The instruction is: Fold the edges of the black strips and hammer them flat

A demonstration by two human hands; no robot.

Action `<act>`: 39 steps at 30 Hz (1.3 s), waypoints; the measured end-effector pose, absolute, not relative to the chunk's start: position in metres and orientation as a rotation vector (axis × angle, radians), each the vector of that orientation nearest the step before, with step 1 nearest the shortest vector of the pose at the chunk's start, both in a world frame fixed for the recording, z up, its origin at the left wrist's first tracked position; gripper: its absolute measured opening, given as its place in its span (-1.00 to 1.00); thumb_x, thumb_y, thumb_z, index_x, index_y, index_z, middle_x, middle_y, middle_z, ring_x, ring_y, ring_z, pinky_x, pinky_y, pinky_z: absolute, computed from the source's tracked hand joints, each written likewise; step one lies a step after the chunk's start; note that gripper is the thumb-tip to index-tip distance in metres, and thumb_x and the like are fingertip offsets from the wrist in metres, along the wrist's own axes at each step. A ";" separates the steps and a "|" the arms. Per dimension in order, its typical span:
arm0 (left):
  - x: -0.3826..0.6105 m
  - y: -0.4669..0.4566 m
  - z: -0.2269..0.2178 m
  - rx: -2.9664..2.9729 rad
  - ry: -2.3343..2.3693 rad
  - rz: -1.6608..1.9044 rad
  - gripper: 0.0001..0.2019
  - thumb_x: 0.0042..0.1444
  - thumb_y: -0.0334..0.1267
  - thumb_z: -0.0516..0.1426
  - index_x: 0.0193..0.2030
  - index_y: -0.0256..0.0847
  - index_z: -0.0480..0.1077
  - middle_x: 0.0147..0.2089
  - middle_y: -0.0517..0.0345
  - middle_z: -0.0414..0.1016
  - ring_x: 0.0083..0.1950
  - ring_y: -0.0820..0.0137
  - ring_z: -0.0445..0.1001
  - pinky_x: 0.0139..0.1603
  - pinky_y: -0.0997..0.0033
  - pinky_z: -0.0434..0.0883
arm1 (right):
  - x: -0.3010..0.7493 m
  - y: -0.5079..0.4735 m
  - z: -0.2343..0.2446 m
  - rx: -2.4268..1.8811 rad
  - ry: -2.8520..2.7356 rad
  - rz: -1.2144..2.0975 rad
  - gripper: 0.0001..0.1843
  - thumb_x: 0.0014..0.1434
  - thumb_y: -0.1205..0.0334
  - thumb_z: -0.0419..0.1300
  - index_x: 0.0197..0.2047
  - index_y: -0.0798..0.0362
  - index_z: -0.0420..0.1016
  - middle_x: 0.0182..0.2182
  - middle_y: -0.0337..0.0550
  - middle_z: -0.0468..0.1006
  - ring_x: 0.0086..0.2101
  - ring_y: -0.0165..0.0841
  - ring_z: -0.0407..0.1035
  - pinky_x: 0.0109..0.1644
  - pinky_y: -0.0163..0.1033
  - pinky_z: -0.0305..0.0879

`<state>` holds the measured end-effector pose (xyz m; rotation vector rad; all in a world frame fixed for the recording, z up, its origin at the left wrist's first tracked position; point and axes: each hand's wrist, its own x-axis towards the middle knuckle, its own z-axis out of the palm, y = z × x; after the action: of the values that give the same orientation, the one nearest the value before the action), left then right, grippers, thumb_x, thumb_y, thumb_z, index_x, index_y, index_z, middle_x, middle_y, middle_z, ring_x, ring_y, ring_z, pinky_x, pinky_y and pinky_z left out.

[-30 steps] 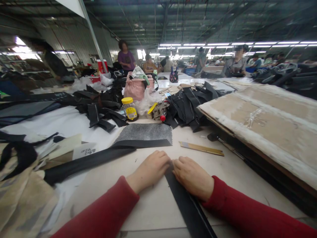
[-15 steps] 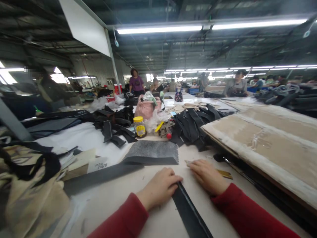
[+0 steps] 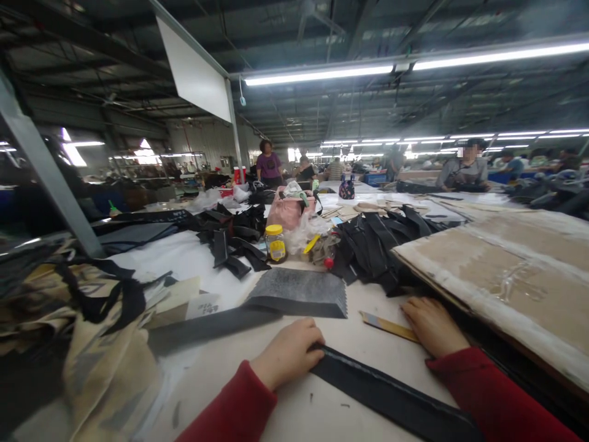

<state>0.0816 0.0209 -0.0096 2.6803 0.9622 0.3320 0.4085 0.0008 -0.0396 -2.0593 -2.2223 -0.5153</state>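
My left hand rests curled on the end of a long black strip that lies across the table toward the lower right. My right hand lies palm down further right, its fingers at the far end of a yellow wooden ruler and next to a dark tool under the board's edge. Whether it grips anything is hidden. A grey felt piece with a zigzag edge lies just beyond both hands. Both sleeves are red.
A large padded board fills the right side. Piles of black straps, a yellow-lidded jar, a pink bag and plastic wrap crowd the middle. Camouflage fabric lies at the left. Other people work further back.
My right hand left the black strip and moved right to the ruler's end. The strip swung to lie more sideways. My left hand stayed on the strip; the camera tilted up.
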 end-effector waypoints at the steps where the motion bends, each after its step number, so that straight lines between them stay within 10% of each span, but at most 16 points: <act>1: 0.081 0.022 -0.010 2.662 0.963 0.332 -0.88 0.02 -0.33 0.13 -0.25 -0.17 0.40 -0.21 0.17 0.36 -0.16 0.41 0.34 -0.15 0.50 0.30 | 0.410 0.001 -0.040 -2.064 -2.213 -0.527 -0.68 0.14 0.48 -0.08 -0.33 0.11 0.49 -0.32 0.03 0.49 -0.24 -0.15 0.32 -0.12 -0.09 0.07; 8: 0.080 0.024 -0.011 2.580 0.968 0.326 -0.89 0.00 -0.33 0.13 -0.28 -0.18 0.39 -0.24 0.19 0.35 -0.22 0.45 0.34 -0.23 0.53 0.28 | 0.411 0.001 -0.043 -2.066 -2.242 -0.616 -0.64 0.10 0.54 -0.08 -0.42 0.11 0.51 -0.40 0.00 0.49 -0.29 -0.18 0.34 -0.09 -0.09 0.08; 14: 0.079 0.024 -0.010 2.538 0.952 0.353 -0.90 -0.01 -0.34 0.13 -0.30 -0.19 0.40 -0.26 0.21 0.36 -0.26 0.47 0.33 -0.27 0.55 0.25 | 0.417 0.006 -0.051 -2.079 -2.171 -0.698 -0.57 0.09 0.59 -0.09 -0.10 0.14 0.46 -0.16 0.03 0.49 -0.12 -0.19 0.32 -0.02 -0.07 0.08; 34: 0.072 0.034 -0.010 2.403 0.869 0.261 -0.77 0.01 -0.28 0.10 -0.15 -0.16 0.42 -0.21 0.15 0.36 -0.24 0.42 0.34 -0.21 0.49 0.27 | 0.425 0.010 -0.039 -2.165 -2.188 -0.394 -0.64 0.10 0.56 -0.10 -0.40 0.19 0.51 -0.37 0.08 0.49 -0.25 -0.19 0.34 -0.12 -0.13 0.18; 39: 0.067 0.041 -0.011 2.345 0.854 0.241 -0.72 -0.01 -0.30 0.09 -0.11 -0.16 0.39 -0.26 0.17 0.38 -0.27 0.43 0.35 -0.24 0.50 0.27 | 0.420 -0.001 -0.026 -2.025 -2.112 -0.320 -0.67 0.16 0.38 -0.06 -0.11 0.14 0.48 -0.23 0.00 0.49 -0.16 -0.26 0.34 -0.04 -0.21 0.19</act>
<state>0.0670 0.0409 -0.0111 2.3454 0.8535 0.2412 0.4201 -0.0011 -0.0258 -2.0251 -2.1125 -0.3200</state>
